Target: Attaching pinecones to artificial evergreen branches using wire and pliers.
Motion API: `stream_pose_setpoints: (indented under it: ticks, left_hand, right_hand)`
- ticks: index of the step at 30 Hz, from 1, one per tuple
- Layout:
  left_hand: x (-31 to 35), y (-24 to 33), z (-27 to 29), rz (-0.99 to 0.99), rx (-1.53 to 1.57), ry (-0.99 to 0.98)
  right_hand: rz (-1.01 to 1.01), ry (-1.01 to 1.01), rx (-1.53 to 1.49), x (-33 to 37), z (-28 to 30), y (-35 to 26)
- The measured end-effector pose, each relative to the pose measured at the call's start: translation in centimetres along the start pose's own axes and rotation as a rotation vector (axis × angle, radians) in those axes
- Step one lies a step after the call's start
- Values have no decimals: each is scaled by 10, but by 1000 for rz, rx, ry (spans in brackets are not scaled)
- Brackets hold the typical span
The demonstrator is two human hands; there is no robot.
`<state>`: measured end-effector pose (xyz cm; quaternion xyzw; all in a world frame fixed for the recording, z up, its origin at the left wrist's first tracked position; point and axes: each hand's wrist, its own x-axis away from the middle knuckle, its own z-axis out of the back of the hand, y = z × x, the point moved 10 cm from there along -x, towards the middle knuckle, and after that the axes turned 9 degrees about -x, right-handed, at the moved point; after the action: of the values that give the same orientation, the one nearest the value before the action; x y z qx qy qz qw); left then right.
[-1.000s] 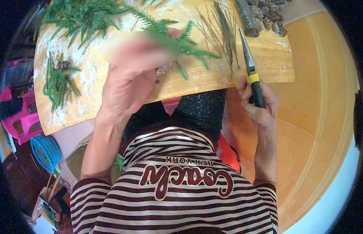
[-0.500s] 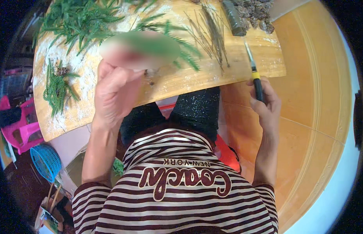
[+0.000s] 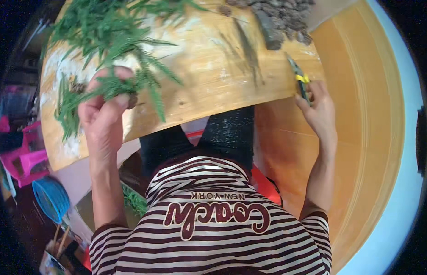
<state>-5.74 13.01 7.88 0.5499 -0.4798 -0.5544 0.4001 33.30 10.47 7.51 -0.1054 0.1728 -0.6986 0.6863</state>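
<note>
A green, feathery artificial-looking sprig [image 3: 147, 75] is pinched between the thumb and fingers of my left hand [image 3: 103, 107], over the left part of the table. A small brown cone-like piece [image 3: 132, 101] shows at my thumb tip. My right hand [image 3: 320, 107] is closed around slim pliers [image 3: 301, 82] with black and yellow handles, at the table's right corner. Their narrow metal tip points away from me and touches nothing I can make out. Just left of my left hand lies another green sprig [image 3: 66, 107] with a brown cone on it.
Green sprigs [image 3: 92, 27] are heaped at the far left of the wooden table [image 3: 199, 87]. Thin brown stems [image 3: 248, 48] lie right of centre, near a grey cylinder [image 3: 268, 30] and a pile of brown cones [image 3: 289, 18]. A blue basket [image 3: 50, 199] and pink chair [image 3: 25, 158] stand left.
My left hand has moved left and slightly toward me with the sprig. My right hand has shifted a little, and the pliers have turned, showing more yellow.
</note>
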Motion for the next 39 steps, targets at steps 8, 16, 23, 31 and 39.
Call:
stream_pose_setpoints:
  ticks: [8, 16, 23, 31, 39]
  left_hand:
    - [8, 0, 16, 158, -121, -55]
    - [-3, 53, 102, -139, -13, 242]
    - [-6, 40, 210, -31, -270, 404]
    - [-20, 6, 262, 165, -1000, 375]
    - [-16, 10, 240, 48, -844, 337]
  right_hand:
    - [-1, 118, -18, -2, 0, -24]
    - [191, 242, 8, -8, -6, -37]
    - [52, 173, -81, -13, -3, -21]
    - [159, 352, 41, -10, 40, -38]
    - [214, 404, -167, -32, 65, -17]
